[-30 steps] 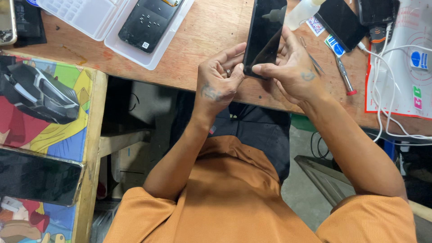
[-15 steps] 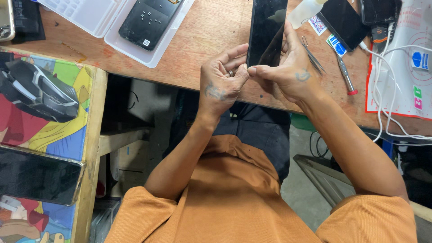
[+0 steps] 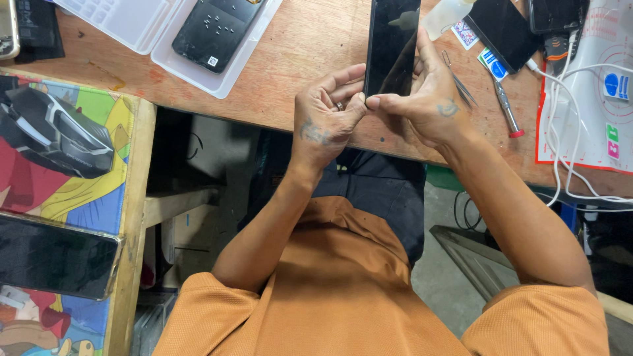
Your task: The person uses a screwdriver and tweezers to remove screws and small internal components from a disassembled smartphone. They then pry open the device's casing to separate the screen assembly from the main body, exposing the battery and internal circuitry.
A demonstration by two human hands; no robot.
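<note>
Glossy black phone (image 3: 391,46), upright, pinched at its lower edge by left hand (image 3: 324,122) and right hand (image 3: 427,105).

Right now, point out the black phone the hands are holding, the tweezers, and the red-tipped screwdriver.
black phone (image 3: 392,46), head view, middle of its dark glass face.
tweezers (image 3: 459,82), head view, midway along the thin metal arms.
red-tipped screwdriver (image 3: 506,112), head view, on the shaft above the red end.

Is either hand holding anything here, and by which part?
Both the left hand and right hand hold a black phone by its near bottom end, fingertips pinching the lower corners.
</note>
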